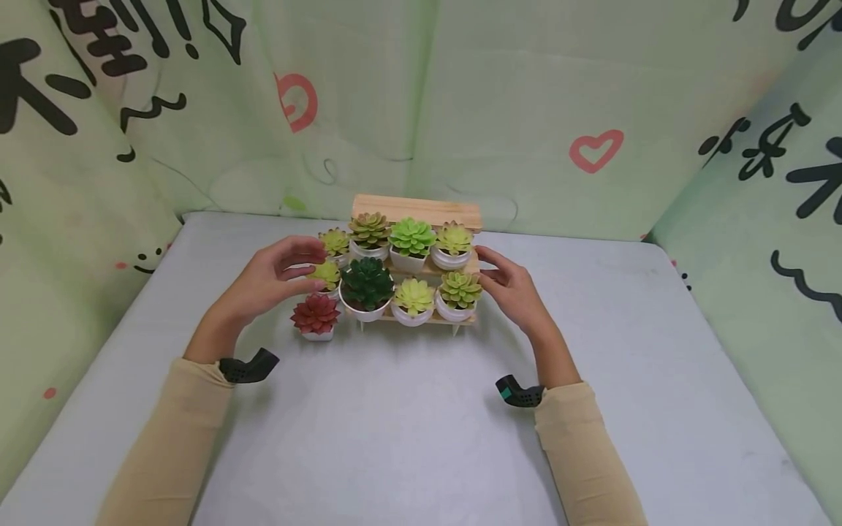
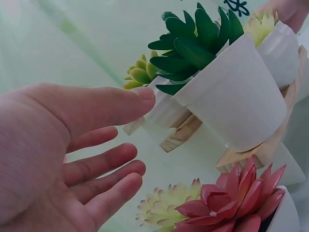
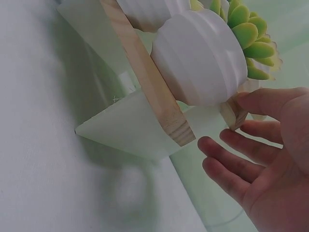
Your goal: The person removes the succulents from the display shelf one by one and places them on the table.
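Note:
A tiered wooden plant stand holds two rows of potted succulents in white pots. My right hand is at its right end. In the right wrist view, thumb and forefinger pinch the end of a wooden shelf board behind a white ribbed pot. My left hand is spread loosely at the stand's left end, its fingers holding nothing. The left thumb points toward the pot of a dark green succulent on the lower shelf. Below that hand are a red succulent and a pale yellow-green one.
A white table extends in front of the stand and to both sides. Light green printed curtains surround it at the back and sides. Beside the stand's left end, the red succulent and two yellow-green ones form a line.

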Tool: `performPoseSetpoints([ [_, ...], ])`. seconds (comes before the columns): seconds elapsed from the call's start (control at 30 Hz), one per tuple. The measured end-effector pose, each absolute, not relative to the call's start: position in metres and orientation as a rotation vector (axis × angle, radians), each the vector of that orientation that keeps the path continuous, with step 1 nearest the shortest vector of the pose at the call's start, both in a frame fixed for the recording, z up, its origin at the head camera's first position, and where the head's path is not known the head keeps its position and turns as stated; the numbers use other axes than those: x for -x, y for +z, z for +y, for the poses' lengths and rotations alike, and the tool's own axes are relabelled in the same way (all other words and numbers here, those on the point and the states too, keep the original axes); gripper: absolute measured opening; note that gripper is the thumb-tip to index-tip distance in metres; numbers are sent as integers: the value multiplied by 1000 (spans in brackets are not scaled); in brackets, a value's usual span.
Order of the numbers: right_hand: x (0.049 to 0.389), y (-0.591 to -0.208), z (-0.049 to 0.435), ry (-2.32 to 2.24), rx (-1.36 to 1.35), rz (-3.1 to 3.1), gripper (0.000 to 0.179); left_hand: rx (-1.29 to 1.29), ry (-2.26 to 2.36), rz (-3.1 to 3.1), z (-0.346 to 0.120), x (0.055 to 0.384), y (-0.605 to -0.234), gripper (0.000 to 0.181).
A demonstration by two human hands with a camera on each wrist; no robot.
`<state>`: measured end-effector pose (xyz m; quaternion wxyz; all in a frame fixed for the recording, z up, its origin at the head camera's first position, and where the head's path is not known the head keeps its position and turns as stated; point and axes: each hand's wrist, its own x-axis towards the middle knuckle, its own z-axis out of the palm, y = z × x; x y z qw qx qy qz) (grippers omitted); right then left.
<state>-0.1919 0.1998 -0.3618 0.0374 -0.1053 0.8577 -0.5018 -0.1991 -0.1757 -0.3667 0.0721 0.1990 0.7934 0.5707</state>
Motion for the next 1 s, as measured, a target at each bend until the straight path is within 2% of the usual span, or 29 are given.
performPoseSetpoints([
  [0.37,191,-363,201,-1548,321,2626,50,-561,1717,2399,-172,201,-366,57],
  [1.0,192,-360,199,-1572,307,2606,50,-452,1724,2477,-142,225,-352,56],
])
